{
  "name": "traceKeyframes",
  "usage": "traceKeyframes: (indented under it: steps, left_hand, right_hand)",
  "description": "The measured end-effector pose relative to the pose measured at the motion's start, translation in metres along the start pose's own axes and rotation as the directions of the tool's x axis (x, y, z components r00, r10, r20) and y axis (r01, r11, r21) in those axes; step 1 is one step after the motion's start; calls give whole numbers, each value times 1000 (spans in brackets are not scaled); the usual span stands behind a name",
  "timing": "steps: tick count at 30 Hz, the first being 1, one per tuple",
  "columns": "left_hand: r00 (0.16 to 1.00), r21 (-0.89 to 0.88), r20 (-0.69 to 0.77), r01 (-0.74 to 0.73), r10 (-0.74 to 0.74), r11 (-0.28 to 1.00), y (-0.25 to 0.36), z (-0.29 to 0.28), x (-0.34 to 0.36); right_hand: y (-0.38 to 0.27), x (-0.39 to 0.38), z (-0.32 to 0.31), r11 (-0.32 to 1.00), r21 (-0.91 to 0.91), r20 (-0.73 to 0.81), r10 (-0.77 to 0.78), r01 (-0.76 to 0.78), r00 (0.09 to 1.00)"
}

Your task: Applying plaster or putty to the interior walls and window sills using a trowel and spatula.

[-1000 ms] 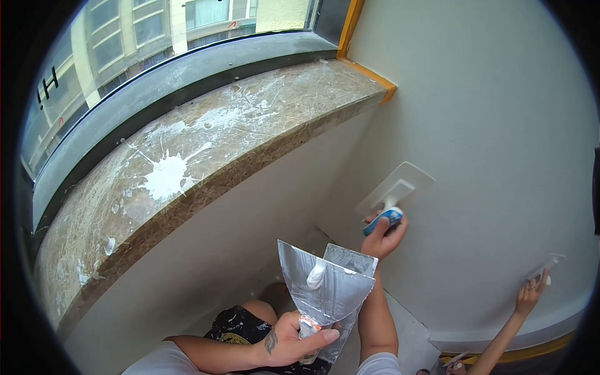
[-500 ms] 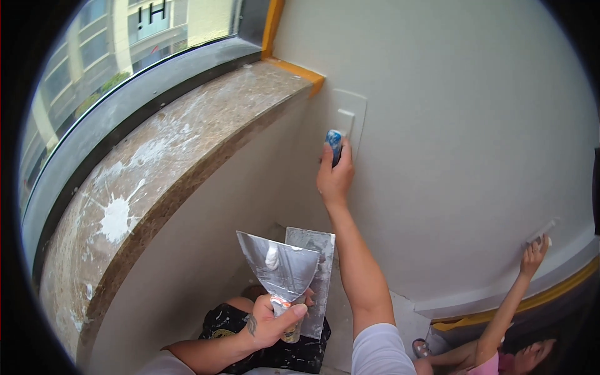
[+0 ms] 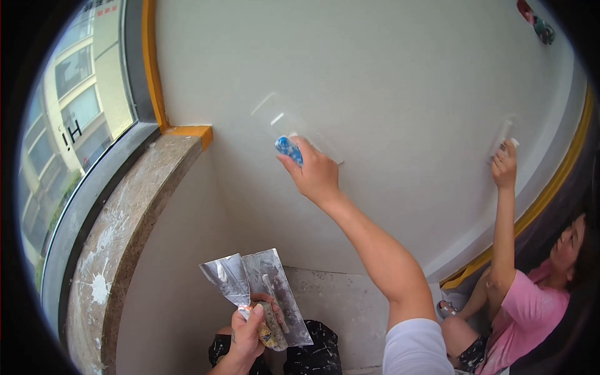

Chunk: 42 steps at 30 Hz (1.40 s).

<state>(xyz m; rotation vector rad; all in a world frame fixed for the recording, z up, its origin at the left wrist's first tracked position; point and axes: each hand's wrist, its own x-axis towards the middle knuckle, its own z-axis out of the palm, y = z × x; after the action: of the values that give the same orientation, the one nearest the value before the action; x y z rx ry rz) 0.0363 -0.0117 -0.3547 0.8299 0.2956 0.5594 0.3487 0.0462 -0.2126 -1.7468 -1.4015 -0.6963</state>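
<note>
My left hand [image 3: 247, 334], closed at lower centre, holds a putty knife [image 3: 222, 272] with a white blob on its blade and a metal trowel [image 3: 290, 309] with smears on it, their handles gripped together. Above and to the right, my right hand [image 3: 315, 169] grips the blue handle [image 3: 287, 150] of a translucent flat trowel [image 3: 269, 109], whose plate lies against the pale wall [image 3: 375, 75].
A co-worker [image 3: 525, 312] in pink sits at right, pressing a small trowel [image 3: 500, 147] to the wall. A curved stone sill [image 3: 150, 181] with white splatters runs beneath the window [image 3: 78, 87]. Orange tape [image 3: 187, 130] edges the corner; a dark-patterned object [image 3: 534, 22] is at top right.
My right hand has moved the translucent trowel up along the wall and tilted it. The view has turned rightward, showing more wall and co-worker, whose trowel is higher. My left hand still holds both tools.
</note>
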Motion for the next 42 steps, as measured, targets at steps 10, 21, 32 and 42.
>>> traceKeyframes:
  steps: [10, 21, 32, 42]
  left_hand:
    - [992, 55, -87, -82, 86, 995, 9, 13, 13]
    - [997, 109, -49, 65, -59, 992, 14, -2, 21]
    - [968, -66, -23, 250, -252, 966, 18, -28, 4]
    - [966, -11, -30, 257, -257, 966, 20, -21, 14]
  right_hand:
    - [90, 46, -182, 873, 404, -505, 461, -272, 729]
    - [191, -143, -144, 851, 22, -401, 489, -525, 775]
    - [214, -308, -44, 785, -619, 269, 189, 20, 944]
    - [81, -228, 179, 934, -327, 492, 40, 142, 870]
